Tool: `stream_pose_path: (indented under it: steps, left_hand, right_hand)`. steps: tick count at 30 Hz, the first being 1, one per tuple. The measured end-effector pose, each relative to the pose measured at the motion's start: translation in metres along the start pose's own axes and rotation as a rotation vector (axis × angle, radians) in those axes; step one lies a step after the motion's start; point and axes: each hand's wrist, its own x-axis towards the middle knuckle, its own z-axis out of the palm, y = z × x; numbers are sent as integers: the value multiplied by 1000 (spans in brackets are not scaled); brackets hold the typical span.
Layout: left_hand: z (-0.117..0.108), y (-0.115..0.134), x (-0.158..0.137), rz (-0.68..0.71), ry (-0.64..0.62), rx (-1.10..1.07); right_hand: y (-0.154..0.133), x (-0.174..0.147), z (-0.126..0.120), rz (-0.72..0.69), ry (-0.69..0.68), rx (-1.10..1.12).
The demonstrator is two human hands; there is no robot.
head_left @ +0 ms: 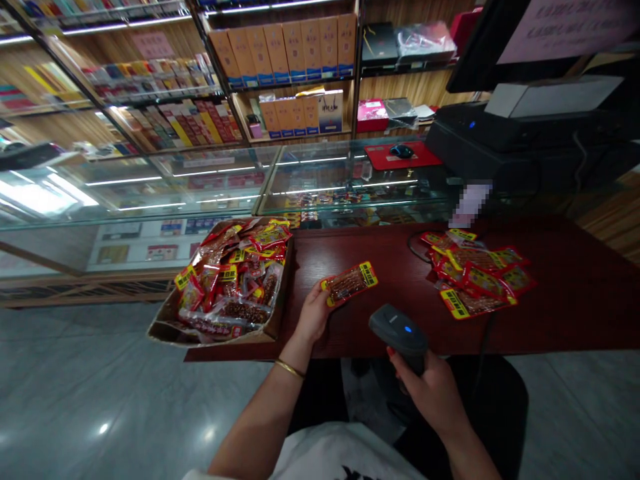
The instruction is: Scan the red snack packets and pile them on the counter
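Note:
My left hand [314,312] grips one end of a red and yellow snack packet [351,283] with brown strips showing through its clear front. The packet is over the dark red table [340,243]. In my right hand [434,390] is a dark barcode scanner [400,330] with a blue light on top, my fingers wrapped round its handle. Its head points left, towards the packet but apart from it. Left of my left hand, an open cardboard box [281,313] holds many similar packets. A loose pile of packets [477,267] lies on the table to the right.
Behind the table runs a glass display counter [320,170] with a red mouse pad [375,159] and a black mouse [401,151] on top. A dark monitor [475,53] stands at the right. Shelves with boxes [280,53] line the back. A cable [483,353] hangs over the table's front edge.

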Motion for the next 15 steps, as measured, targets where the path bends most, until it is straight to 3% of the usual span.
stream_pose_path:
  steps: [15]
  left_hand:
    - [-3,-3,5,-22,54,-77]
  right_hand:
    - [6,-3,-5,-5,2,-98]
